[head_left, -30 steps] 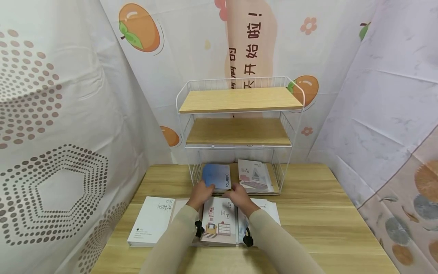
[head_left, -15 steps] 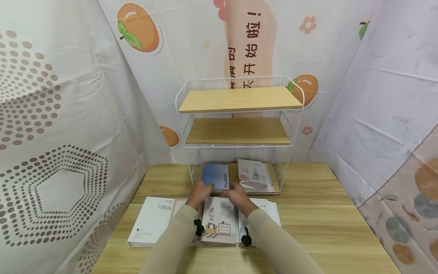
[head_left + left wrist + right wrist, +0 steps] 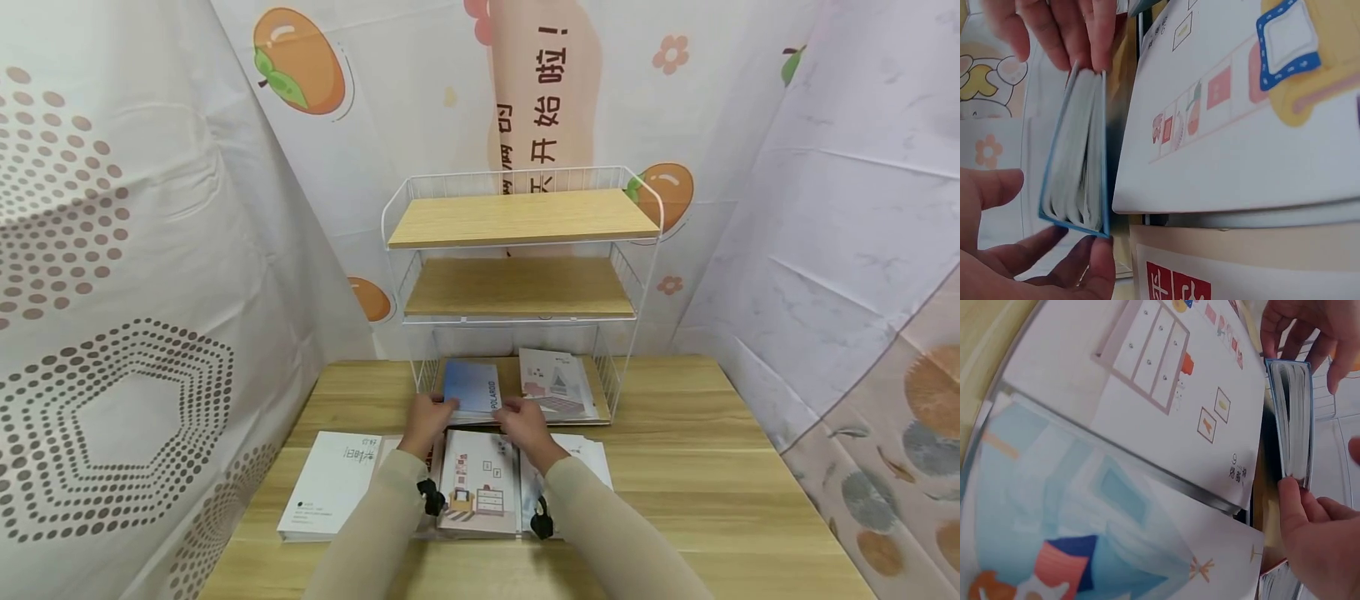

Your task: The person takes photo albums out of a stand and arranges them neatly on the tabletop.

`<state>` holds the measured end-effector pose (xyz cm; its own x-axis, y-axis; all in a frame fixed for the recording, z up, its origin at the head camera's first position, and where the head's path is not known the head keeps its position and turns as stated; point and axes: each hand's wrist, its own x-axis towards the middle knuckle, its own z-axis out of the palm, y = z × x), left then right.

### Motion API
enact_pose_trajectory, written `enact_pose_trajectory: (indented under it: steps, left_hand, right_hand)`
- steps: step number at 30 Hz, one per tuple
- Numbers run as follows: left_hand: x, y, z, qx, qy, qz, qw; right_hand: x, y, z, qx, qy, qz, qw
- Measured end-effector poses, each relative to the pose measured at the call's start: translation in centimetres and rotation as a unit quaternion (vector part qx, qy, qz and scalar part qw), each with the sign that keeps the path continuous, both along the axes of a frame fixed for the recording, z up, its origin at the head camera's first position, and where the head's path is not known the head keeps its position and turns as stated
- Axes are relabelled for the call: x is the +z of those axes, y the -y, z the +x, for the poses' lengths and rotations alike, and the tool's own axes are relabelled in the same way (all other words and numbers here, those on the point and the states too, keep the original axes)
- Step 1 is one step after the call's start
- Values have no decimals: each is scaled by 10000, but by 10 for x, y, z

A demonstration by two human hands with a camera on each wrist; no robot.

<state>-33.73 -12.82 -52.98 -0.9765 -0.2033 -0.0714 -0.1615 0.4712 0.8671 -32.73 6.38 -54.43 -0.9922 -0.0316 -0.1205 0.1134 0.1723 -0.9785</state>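
Note:
A blue photo album (image 3: 471, 385) marked POLAROID lies on the left part of the lowest shelf, its page edges toward me. My left hand (image 3: 426, 421) touches its left end with the fingers. My right hand (image 3: 522, 425) has its fingertips at the right end. Both wrist views show the album (image 3: 1075, 156) between the two hands, blue cover edges around pale pages. The left thumb (image 3: 1004, 189) stands apart from it. In the right wrist view the right hand's fingers (image 3: 1294, 506) meet the album's lower end. Parts of both hands are hidden in the head view.
Pale illustrated albums (image 3: 555, 383) lie on the right of the same shelf. The white wire rack (image 3: 628, 375) has a middle board (image 3: 521, 285) and a top board (image 3: 525, 218) overhead. A white book (image 3: 330, 483) and illustrated albums (image 3: 480, 483) line the wooden table (image 3: 705, 492) in front.
My left hand has drawn back to the left from the album's front, exposing more of its left corner. The right hand has stayed near the right end. The album has barely shifted.

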Motion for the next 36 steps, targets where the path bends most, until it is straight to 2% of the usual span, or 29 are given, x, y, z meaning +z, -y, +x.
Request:
enact_pose_trajectory:
  steps: [6, 11, 15, 19, 22, 27, 32, 36]
  left_hand:
    - [-4, 5, 0, 189, 172, 273, 9993]
    - [-3, 8, 3, 101, 313, 940, 9950]
    - [-2, 14, 9, 278, 599, 1756, 9822]
    - [1, 20, 15, 294, 807, 2376, 9676]
    - [4, 22, 18, 157, 872, 2495, 9643]
    - [8, 20, 23, 19, 858, 2447, 9658]
    - [10, 15, 30, -167, 793, 2301, 9698]
    - [12, 10, 40, -284, 849, 2053, 9746]
  right_hand:
    - [-5, -4, -2, -379, -150, -107, 9991]
    - [-3, -8, 2, -701, 15, -312, 9970]
    - [-1, -9, 8, -746, 330, -715, 9941]
    - [2, -10, 12, -690, 684, -1034, 9899]
    - [5, -12, 15, -636, 776, -1145, 9883]
    - [13, -16, 21, -469, 711, -1142, 9898]
    - [19, -23, 30, -422, 507, -872, 9940]
    - [19, -32, 38, -421, 415, -773, 9953]
